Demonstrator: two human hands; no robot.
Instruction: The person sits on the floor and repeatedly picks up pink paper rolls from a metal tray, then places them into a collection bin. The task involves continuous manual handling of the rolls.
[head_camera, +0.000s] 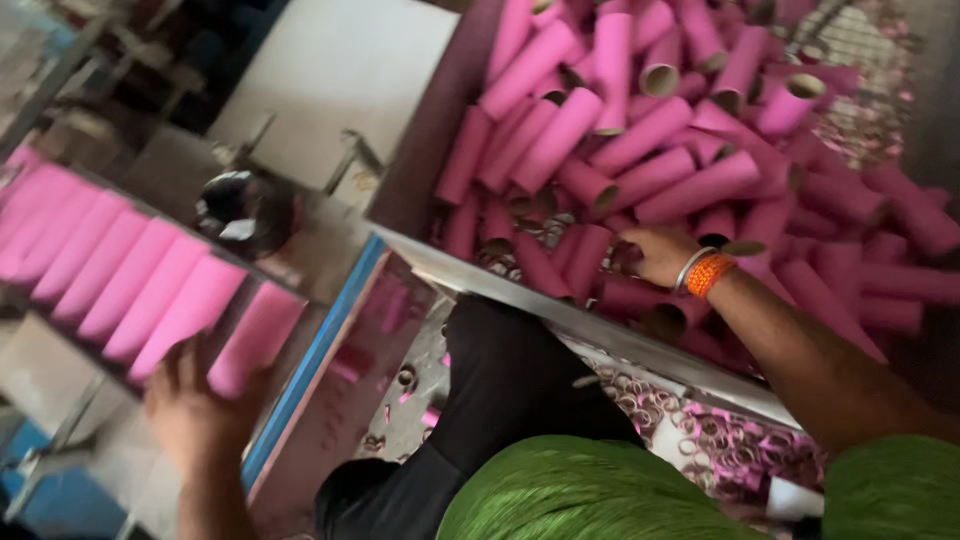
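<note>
Under the left hand (195, 410) a row tube (255, 335) is steadied, fingers spread; the right hand (660, 255) is curled among loose tubes (640, 135), its grip hidden.

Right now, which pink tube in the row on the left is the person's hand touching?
The last pink tube at the row's right end: the left hand presses against its lower end, while the other tubes lie untouched.

A workshop: a bin (420, 190) heaped with pink cardboard tubes (640, 140).
</note>
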